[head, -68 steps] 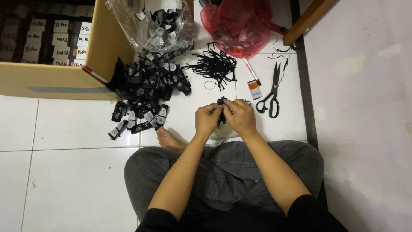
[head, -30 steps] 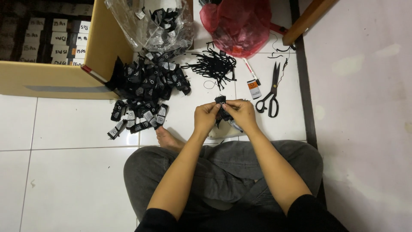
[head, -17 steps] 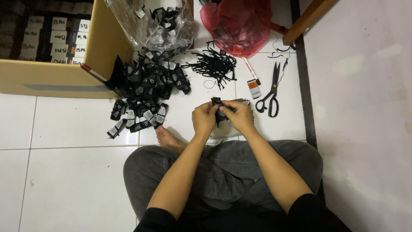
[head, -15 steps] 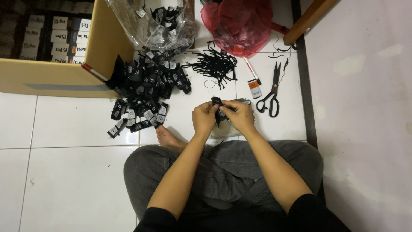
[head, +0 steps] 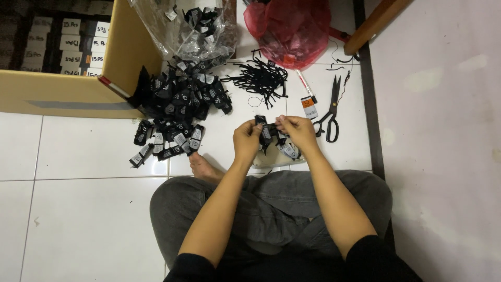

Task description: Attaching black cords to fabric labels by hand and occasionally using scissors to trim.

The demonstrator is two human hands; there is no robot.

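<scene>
Black tags [head: 177, 109] with white marks lie on white floor tiles [head: 78, 219]; a red bag [head: 292, 28], black scissors [head: 330, 112], grey trousers [head: 271, 203].

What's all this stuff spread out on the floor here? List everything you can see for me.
Small black fabric tag with pale label: one, black, pinched between both hands.
Pile of black tags: many, black with pale labels, on the white floor tiles left of the hands.
Bundle of thin black strings: one heap, black, beyond the hands.
Clear plastic bag: one, transparent, holding more black tags, top centre.
Red plastic bag: one, red, top right.
Black-handled scissors: one pair, right of the hands.
Marker pen: one, white and red, beside the scissors.
Cardboard box: one, brown, upper left.
Left hand: one, holding the tag.
Right hand: one, holding the tag.
</scene>
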